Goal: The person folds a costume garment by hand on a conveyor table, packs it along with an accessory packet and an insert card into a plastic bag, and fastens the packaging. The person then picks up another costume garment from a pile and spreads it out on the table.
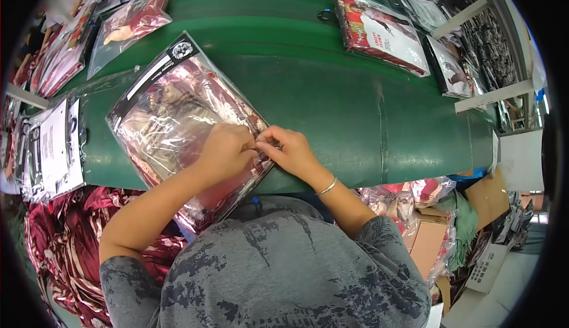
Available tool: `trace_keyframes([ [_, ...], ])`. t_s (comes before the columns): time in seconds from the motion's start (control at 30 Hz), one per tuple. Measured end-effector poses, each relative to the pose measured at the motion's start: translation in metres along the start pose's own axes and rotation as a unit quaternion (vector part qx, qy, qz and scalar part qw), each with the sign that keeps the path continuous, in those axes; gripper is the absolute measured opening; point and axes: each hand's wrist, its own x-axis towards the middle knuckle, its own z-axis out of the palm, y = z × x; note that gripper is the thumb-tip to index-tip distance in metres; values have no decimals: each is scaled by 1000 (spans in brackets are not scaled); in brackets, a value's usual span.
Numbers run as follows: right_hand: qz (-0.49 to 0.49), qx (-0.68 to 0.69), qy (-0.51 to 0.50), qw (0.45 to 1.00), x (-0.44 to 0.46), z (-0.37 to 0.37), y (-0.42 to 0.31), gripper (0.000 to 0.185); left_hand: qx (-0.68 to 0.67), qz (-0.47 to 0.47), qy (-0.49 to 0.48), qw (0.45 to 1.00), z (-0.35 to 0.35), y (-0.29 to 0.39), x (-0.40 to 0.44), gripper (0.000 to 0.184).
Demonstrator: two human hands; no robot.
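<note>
Both hands pinch the edge of a clear bag (pixel 169 112)

The fingers (pixel 271 133) of the left hand (pixel 226 147) and right hand (pixel 291 151) meet, grasping the right side edge of the clear bag; their exact grip is partly hidden. A bracelet (pixel 326 186) circles the right wrist, just beside the bag. The bag, filled with pinkish patterned fabric, lies slanted on a green surface (pixel 326 106), its lower end over the near edge. Left of the bag lie white-labelled packs (pixel 54 144); beyond its top left, a transparent pouch (pixel 135 21). Well right of and beyond it sits a red-and-white pack (pixel 384 32). Below left of it, maroon striped cloth (pixel 74 248) is heaped.
</note>
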Motion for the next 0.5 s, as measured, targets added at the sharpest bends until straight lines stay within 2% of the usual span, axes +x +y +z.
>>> trace_keyframes([
  [0.1, -87, -40, 26, 995, -1, -6, -2, 15, -79, -2, 15, 997, -6, 4, -1, 20],
  [0.17, -88, -63, 12, 994, -6, -2, 3, 19, 0, 49, 46, 998, 4, -4, -2, 17],
  [0.23, -75, -52, -1, 996, -7, -4, 1, 22, 2, 66, 2, 998, -1, -8, 1, 14],
  [0.3, -72, -80, 9, 994, -8, -5, -9, 22, -100, 49, -98, 989, -21, -14, 9, 15],
  [0.33, -73, -96, 19, 992, -7, -4, -11, 22, -100, 29, -163, 981, -31, -12, 12, 21],
  [0.43, -118, -134, 26, 984, -3, 1, -6, 21, -101, -12, -195, 976, -36, -21, 19, 22],
  [0.47, -127, -133, 29, 983, -3, 2, -5, 20, -149, -34, -212, 965, -39, -24, 23, 24],
  [0.5, -134, -133, 31, 981, -4, 3, -4, 19, -141, -21, -223, 964, -41, -25, 24, 24],
])
